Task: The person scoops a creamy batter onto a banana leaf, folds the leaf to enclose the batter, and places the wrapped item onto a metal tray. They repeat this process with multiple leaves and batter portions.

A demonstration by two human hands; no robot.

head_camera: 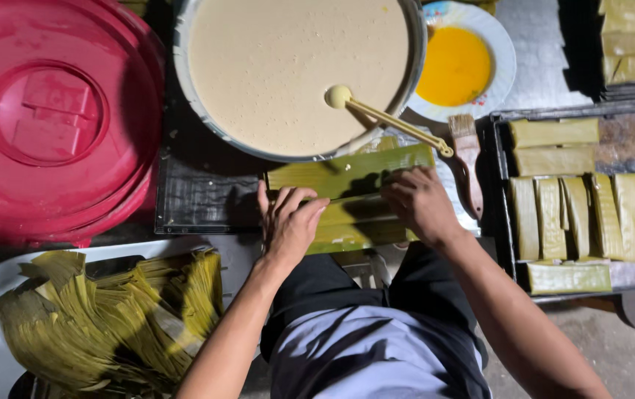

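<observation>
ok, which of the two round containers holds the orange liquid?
The small white plate at top right, beside the brush. The large metal basin left of it holds pale cream batter with a ladle resting in it.

Only 1 view exists: a camera worn on the person's head, facing almost straight down over the lap and forearms. It sits close above the work, with the batter basin (299,70) at the top edge and the leaf pile (103,325) at the lower left.
</observation>
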